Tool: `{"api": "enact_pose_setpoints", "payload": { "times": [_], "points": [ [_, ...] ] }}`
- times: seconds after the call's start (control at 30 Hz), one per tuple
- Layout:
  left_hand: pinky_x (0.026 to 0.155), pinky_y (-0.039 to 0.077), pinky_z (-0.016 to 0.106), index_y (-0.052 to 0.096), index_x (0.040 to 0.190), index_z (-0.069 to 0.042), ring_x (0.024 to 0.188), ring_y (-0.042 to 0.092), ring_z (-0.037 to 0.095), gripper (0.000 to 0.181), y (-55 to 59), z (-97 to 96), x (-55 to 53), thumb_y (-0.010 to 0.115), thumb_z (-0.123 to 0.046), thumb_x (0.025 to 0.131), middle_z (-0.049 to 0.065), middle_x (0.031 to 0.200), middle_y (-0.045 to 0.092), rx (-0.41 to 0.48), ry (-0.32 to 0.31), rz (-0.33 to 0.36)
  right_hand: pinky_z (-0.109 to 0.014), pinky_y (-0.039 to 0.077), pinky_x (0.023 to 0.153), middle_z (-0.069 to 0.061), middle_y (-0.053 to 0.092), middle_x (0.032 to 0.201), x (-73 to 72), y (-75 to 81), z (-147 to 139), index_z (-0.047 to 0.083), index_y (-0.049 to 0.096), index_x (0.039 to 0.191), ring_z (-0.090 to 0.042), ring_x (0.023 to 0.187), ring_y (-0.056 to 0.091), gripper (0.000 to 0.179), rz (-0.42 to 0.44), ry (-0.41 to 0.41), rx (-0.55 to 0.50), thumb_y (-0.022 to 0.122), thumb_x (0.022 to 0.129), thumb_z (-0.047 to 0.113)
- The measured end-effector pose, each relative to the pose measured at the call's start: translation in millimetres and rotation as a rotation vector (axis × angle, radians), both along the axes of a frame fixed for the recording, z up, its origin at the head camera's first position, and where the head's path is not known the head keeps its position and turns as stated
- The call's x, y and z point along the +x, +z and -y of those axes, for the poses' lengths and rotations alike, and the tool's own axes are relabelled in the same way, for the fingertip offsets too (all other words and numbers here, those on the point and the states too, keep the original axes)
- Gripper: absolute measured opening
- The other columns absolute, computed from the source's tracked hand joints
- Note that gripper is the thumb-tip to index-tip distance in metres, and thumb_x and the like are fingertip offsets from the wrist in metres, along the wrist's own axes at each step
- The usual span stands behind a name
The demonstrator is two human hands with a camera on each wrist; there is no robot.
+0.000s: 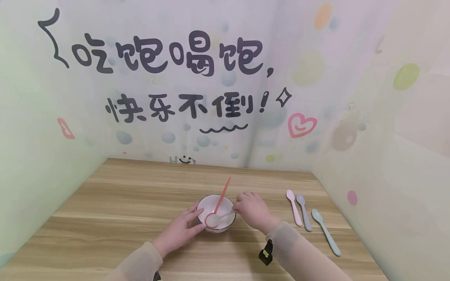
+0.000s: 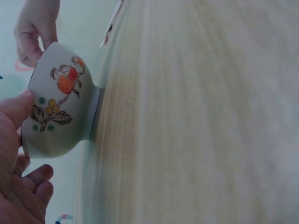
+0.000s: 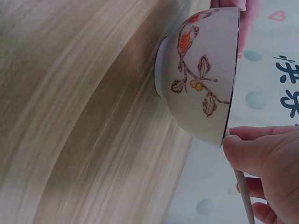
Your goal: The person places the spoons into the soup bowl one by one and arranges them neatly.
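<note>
A white bowl (image 1: 206, 205) with a dark rim stands on the wooden table (image 1: 123, 218); painted fruit and leaves show on its outside in both wrist views. My left hand (image 1: 181, 229) holds the bowl from the left, thumb and fingers spread about its rim. On the bowl's right, my right hand (image 1: 254, 210) pinches the handle of a whitish spoon (image 3: 243, 191) between thumb and fingers. The head of that spoon lies inside the bowl, over the head of a red spoon (image 1: 222, 196). The red handle leans on the far rim and sticks up beyond it.
To the right lie a pink spoon (image 1: 294, 207), a grey-purple spoon (image 1: 304, 212) and a pale green spoon (image 1: 326, 232), apart from the bowl. Printed walls (image 1: 197, 144) border the table at the back and on both sides.
</note>
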State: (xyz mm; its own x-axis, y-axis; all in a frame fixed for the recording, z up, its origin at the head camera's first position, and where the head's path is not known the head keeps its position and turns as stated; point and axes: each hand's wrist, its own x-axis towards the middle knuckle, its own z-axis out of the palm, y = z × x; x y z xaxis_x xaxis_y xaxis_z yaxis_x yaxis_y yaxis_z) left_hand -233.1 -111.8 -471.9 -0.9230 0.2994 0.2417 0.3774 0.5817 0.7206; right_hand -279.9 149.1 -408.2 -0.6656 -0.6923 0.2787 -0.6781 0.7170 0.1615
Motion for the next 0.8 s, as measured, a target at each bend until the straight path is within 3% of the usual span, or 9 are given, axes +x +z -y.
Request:
{"api": "enact_pose_setpoints", "payload": {
  "times": [0.33,0.57,0.8],
  "points": [
    [0.110,0.028,0.054,0.055,0.135,-0.004,0.138,0.031,0.037,0.057,1.6,-0.1,-0.1,0.068,-0.036,0.090,0.015,0.153,0.033,0.000,0.005,0.018,-0.032,0.037,0.072,0.008,0.040,0.073,-4.8,-4.7,1.7,0.028,0.076,0.085,-0.016,0.075,0.040,0.007,-0.088,-0.031,0.098,0.070,0.085,0.024],
    [0.110,0.028,0.053,0.055,0.135,-0.004,0.139,0.031,0.037,0.057,1.9,0.2,-0.2,0.067,-0.035,0.090,0.014,0.153,0.032,0.000,0.008,0.033,-0.032,0.037,0.071,0.007,0.043,0.074,-4.3,-4.6,3.4,0.028,0.076,0.089,-0.016,0.076,0.042,0.011,-0.086,-0.041,0.123,0.071,0.084,0.020],
    [0.110,0.028,0.052,0.055,0.136,-0.005,0.139,0.030,0.035,0.056,2.0,1.0,0.4,0.068,-0.034,0.089,0.013,0.154,0.032,0.005,0.008,0.045,-0.030,0.037,0.068,0.007,0.051,0.076,-3.4,-5.6,5.2,0.026,0.077,0.093,-0.015,0.075,0.046,0.015,-0.063,-0.063,0.083,0.071,0.083,0.015]
  ]
}}
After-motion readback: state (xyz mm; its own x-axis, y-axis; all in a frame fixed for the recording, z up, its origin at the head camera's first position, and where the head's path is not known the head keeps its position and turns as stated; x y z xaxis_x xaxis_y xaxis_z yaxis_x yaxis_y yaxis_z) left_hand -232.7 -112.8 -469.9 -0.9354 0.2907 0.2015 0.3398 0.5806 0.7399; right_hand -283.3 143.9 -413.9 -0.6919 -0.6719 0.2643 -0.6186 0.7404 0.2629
